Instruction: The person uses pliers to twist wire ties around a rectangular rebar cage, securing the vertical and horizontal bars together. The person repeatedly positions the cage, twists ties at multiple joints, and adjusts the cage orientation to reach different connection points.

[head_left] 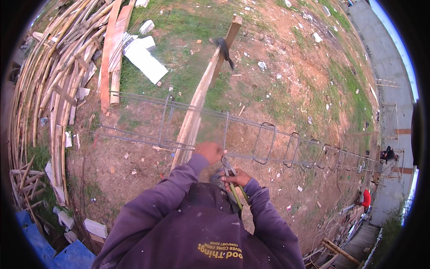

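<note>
Near the middle of the frame, the right hand [238, 177] is gripping a pair of pliers [228, 167], its fingers curling around the greenish handles, which are standing slightly apart. The metal head of the pliers is pointing up toward the steel cage [270, 145], near the foot of an upright loop [226, 130]. The left hand [209, 153] is reaching to that same spot, its fingers bunching by the lower rod; it is a little blurred, so I cannot tell whether it is pinching anything.

The cage is stretching from left of center to the far right edge, its long rods running through a row of rectangular loops. A wooden beam [195, 103] is crossing under the rods and leaning up to a post [230, 38] at top center, where a black strip [222, 45] is wrapping the joint. Bamboo poles [53, 67] are lying piled at upper left, with a white board [145, 60] resting on the grass to their right. A blue tarp [71, 258] is lying at lower left, and a person in red [367, 199] is showing at lower right.
</note>
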The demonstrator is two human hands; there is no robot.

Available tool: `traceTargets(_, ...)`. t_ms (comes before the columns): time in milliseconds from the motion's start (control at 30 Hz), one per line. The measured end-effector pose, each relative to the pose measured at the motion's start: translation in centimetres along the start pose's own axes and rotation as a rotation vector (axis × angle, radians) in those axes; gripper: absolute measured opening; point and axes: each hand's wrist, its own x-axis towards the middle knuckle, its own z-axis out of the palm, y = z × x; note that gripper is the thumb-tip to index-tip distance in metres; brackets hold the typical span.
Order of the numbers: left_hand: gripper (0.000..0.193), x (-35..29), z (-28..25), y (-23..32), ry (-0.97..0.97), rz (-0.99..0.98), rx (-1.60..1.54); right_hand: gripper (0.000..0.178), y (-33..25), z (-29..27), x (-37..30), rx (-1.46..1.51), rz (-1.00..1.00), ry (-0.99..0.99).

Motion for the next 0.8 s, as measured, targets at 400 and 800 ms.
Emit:
traceTargets(400, 0.032, 0.4, 1.5, -0.7, 0.074, 0.028, -0.019, 0.058, 1.9, -0.1, -3.8, -1.327, -0.336, 0.838)
traceTargets(800, 0.03, 0.5, 0.2, 0.1, -0.085, -0.046, 0.003, 0.032, 2.7, 1.4, -4.6, 0.368, 0.019, -0.018)
